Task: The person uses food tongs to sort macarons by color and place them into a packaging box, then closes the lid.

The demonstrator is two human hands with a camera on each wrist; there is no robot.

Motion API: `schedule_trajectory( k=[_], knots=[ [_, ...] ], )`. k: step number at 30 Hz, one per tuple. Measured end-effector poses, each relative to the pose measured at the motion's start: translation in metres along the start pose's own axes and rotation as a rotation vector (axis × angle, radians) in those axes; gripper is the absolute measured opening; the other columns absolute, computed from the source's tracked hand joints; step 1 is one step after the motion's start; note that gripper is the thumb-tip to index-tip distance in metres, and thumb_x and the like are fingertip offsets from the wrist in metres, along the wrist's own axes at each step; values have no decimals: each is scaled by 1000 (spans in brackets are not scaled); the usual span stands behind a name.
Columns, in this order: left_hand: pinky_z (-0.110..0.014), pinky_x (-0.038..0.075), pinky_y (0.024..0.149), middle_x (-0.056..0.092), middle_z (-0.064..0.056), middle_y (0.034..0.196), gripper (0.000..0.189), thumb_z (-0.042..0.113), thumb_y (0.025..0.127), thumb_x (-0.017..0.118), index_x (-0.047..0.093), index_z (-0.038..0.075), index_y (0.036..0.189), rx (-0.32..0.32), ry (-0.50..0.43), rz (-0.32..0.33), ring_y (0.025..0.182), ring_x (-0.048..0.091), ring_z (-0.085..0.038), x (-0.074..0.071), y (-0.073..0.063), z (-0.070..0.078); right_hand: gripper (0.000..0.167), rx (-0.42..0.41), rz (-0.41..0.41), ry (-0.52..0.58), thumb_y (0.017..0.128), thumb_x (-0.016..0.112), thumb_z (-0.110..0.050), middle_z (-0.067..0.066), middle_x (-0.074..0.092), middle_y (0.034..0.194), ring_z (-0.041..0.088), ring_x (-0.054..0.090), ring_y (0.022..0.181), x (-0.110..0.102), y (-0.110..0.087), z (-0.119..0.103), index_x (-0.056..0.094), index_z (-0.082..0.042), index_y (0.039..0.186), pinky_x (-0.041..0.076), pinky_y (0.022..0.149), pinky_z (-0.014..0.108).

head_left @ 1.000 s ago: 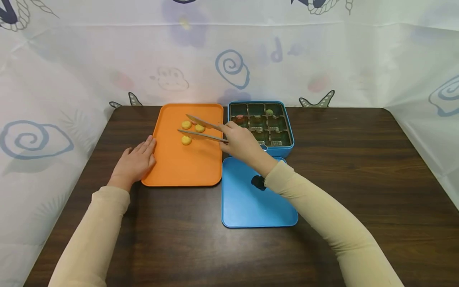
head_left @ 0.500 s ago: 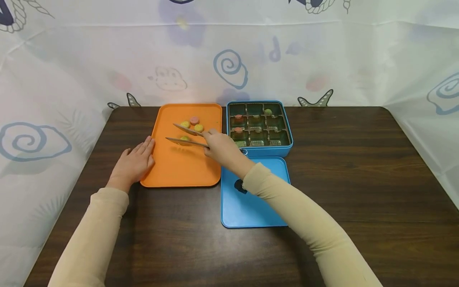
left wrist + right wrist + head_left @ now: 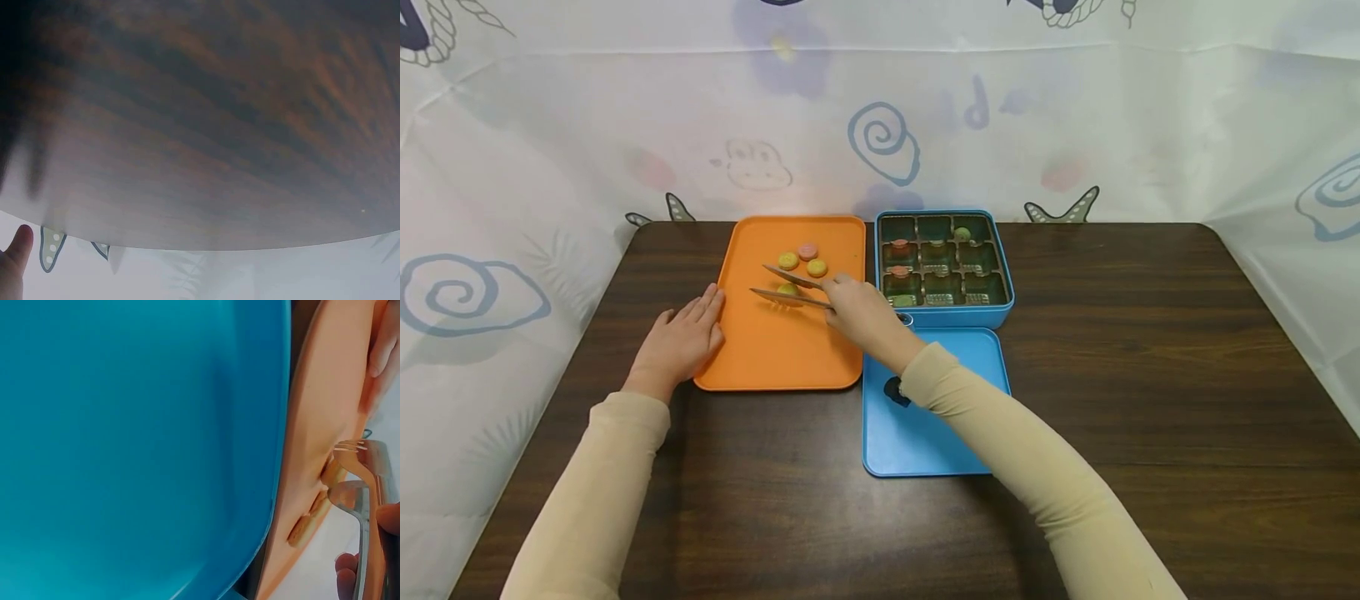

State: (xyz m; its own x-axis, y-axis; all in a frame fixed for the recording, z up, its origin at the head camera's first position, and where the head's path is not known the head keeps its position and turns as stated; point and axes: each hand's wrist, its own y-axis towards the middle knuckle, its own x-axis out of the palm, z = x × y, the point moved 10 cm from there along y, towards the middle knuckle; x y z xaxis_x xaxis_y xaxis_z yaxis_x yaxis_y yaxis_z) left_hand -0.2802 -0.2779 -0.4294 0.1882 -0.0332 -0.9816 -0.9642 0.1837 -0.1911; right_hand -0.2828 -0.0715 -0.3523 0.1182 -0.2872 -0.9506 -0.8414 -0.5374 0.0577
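Note:
In the head view my right hand (image 3: 867, 315) holds metal tongs (image 3: 793, 277) with spread arms over an orange tray (image 3: 782, 354). In the right wrist view one tong end is a fork (image 3: 352, 453), the other a spoon (image 3: 348, 495). A yellow cookie (image 3: 787, 289) lies at the tongs' arms, partly covered; whether it is gripped I cannot tell. Behind it are two yellow cookies, left (image 3: 787, 261) and right (image 3: 817, 267), and a pink cookie (image 3: 808, 252). My left hand (image 3: 677, 340) rests with straight fingers on the tray's left edge.
Right of the tray stands a blue box (image 3: 970, 317) with a divided insert; pink and green pieces sit in some compartments. A blue lid (image 3: 917, 437) lies in front of it, partly under my right forearm. The dark wooden table (image 3: 1150, 358) meets a printed cloth behind.
My right hand has moved left with the tongs, bringing their arms to the nearest yellow cookie and uncovering the pink one. In the last half second it shifts only slightly. My left hand stays put.

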Motion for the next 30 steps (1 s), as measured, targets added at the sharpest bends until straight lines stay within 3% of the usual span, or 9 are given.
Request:
schedule_trajectory(
  k=[17, 30],
  knots=[
    [-66, 15, 114, 6, -15, 162, 58, 28, 102, 18, 6, 3, 153, -3, -7, -23, 144, 22, -41, 2, 1, 0, 28, 2, 36, -17, 93, 59, -16, 9, 66, 102, 21, 66, 80, 0, -1, 4, 65, -6, 119, 57, 67, 30],
    [-66, 16, 114, 6, -15, 162, 58, 29, 103, 17, 6, 3, 153, 1, 2, -23, 144, 21, -40, 2, 1, 0, 30, -35, 70, -42, 94, 59, -18, 9, 67, 102, 21, 67, 78, -13, -9, 0, 64, -7, 121, 57, 66, 29]
  ],
)
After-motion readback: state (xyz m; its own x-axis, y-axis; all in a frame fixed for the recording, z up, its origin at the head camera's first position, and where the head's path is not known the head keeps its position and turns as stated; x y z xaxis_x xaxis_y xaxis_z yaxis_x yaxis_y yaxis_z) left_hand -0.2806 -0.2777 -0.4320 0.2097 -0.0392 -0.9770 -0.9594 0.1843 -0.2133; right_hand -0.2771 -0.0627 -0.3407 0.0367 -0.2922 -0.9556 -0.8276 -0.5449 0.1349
